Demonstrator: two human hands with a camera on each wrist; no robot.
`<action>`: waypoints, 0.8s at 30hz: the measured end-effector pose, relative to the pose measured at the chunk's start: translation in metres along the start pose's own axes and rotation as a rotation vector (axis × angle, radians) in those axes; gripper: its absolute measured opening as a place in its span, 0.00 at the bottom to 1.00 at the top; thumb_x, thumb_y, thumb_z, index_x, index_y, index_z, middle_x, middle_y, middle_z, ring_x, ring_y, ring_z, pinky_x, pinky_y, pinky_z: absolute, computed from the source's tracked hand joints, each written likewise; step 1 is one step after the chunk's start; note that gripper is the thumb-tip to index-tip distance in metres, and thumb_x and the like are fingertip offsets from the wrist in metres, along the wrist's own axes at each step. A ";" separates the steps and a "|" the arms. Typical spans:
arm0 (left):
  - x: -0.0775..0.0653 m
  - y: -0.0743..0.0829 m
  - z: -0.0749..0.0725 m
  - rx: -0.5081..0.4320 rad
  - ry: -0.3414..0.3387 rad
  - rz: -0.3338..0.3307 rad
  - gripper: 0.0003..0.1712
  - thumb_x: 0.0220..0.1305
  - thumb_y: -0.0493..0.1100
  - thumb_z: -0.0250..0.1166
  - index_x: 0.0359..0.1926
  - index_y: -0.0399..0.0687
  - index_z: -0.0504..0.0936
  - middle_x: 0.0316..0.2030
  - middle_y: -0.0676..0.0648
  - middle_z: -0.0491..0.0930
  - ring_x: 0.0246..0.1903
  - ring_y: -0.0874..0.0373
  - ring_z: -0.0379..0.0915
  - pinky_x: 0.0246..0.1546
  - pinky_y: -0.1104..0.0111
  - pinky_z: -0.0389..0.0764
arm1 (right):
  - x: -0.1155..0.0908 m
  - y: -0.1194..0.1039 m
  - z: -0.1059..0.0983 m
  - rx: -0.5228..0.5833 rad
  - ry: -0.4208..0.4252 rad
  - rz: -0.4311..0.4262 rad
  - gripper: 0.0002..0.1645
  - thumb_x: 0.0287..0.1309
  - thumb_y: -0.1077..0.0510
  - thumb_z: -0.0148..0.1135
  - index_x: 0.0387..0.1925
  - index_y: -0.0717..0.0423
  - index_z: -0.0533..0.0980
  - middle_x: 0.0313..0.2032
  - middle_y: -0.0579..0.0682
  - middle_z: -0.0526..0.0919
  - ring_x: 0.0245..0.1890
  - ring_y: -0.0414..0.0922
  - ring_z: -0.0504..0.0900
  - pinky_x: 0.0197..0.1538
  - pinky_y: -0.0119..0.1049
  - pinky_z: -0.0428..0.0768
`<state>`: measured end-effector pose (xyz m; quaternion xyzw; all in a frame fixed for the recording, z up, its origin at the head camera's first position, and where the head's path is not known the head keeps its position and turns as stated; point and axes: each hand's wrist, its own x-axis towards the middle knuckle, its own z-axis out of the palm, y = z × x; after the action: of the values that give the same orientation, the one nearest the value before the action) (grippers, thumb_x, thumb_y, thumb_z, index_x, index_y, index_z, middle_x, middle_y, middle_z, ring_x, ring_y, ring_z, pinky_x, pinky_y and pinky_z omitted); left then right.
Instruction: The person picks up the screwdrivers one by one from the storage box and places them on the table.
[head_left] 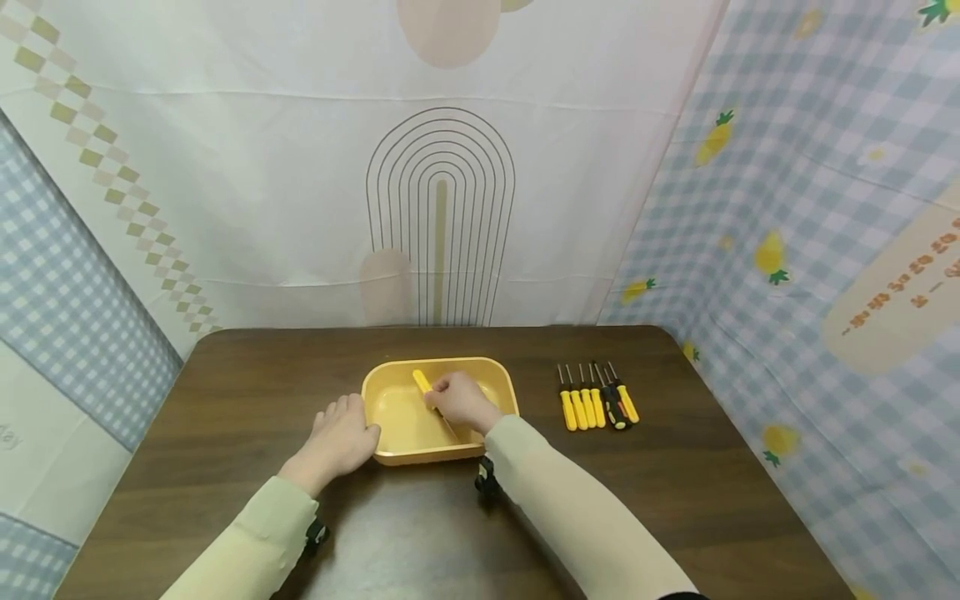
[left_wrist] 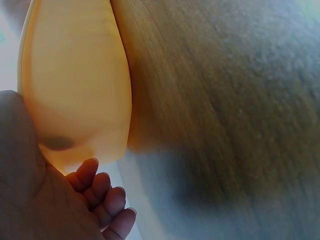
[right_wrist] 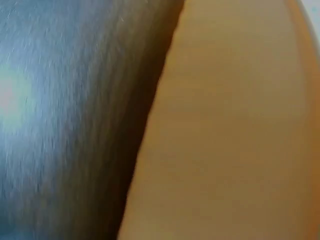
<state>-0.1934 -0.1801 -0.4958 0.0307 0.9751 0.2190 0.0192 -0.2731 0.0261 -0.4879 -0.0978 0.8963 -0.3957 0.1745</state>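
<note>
A yellow plastic bin (head_left: 401,457) stands on the brown table. My right hand (head_left: 463,402) reaches over it and pinches a screwdriver (head_left: 422,381) whose yellow handle points up to the far left. Its thin shaft slants down below the fingers toward the bin's floor. At the bin's near left corner, my left hand (head_left: 341,435) grips the wall. In the left wrist view its fingers (left_wrist: 102,185) bend along the outside, and a dark thumb-like shadow shows through the bin wall (left_wrist: 80,75). The right wrist view holds only the bin's outer wall (right_wrist: 225,120) and the tabletop.
Right of the bin, several screwdrivers (head_left: 579,408) lie side by side, shafts away from me, mostly yellow-handled, with a black-handled one (head_left: 615,410) among them. A patterned cloth (head_left: 292,200) hangs behind the table (head_left: 262,392), and checked cloth (head_left: 795,275) hangs at the right.
</note>
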 end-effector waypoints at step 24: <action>-0.002 -0.001 -0.001 -0.029 -0.015 0.011 0.19 0.61 0.47 0.54 0.42 0.33 0.69 0.35 0.41 0.68 0.35 0.45 0.63 0.38 0.53 0.61 | -0.029 0.032 -0.099 0.274 0.143 0.004 0.19 0.63 0.48 0.62 0.49 0.55 0.77 0.44 0.52 0.79 0.40 0.49 0.81 0.42 0.42 0.81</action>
<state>-0.1918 -0.1815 -0.4947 0.0373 0.9714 0.2331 0.0258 -0.2866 0.1235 -0.4433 -0.0431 0.8443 -0.5197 0.1228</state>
